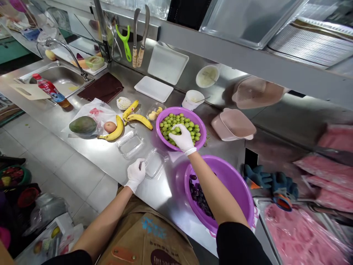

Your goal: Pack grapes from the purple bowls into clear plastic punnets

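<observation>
Larger purple basin (234, 184), dark grapes (202, 200) inside, sat on the near side of the green-fruit bowl (204, 134); loaded, probably heavy, best taken by opposite rims. Clear plastic tray (156, 163) lay left of and nearer than that bowl: likely light, flexible, prone to crack or skid, best steadied at an edge. Left gloved hand (136, 172) was just beside the tray, fingers curled toward the thumb; whether tips met, could not tell. Right gloved hand (183, 139) reached into the bowl, thumb and fingertips curved about the green fruit (172, 119); pinch unclear. Fruit: small, firm-looking, perhaps slippery, best gripped lightly round the sides.
</observation>
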Action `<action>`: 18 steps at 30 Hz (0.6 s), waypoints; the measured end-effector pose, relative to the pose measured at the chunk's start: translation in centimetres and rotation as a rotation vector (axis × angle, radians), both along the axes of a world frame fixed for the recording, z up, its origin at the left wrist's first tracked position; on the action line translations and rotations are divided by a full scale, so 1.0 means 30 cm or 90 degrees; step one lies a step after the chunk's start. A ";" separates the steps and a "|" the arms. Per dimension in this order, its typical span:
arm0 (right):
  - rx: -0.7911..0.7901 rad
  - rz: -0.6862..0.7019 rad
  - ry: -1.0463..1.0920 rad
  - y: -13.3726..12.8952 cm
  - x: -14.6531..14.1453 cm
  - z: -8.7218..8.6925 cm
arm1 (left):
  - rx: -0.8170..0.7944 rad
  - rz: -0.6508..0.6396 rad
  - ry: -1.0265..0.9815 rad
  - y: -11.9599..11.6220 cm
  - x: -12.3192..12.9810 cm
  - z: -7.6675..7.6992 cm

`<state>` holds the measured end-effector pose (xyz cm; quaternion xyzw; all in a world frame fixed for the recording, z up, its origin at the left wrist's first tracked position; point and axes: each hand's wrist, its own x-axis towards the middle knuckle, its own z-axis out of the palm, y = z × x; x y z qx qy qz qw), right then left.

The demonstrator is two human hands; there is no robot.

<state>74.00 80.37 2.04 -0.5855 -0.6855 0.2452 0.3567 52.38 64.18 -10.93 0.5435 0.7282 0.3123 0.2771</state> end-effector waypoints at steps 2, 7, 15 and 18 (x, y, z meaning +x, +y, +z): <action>-0.097 0.071 0.106 -0.092 -0.071 -0.014 | 0.001 0.000 0.003 0.002 -0.003 -0.003; -0.317 0.174 0.107 -0.269 -0.222 -0.153 | -0.004 -0.006 0.016 0.007 -0.004 -0.009; -0.349 0.212 -0.087 -0.345 -0.222 -0.229 | 0.003 0.000 0.022 0.013 -0.002 -0.012; -0.386 0.325 -0.094 -0.356 -0.182 -0.199 | -0.006 0.007 0.022 0.014 -0.003 -0.008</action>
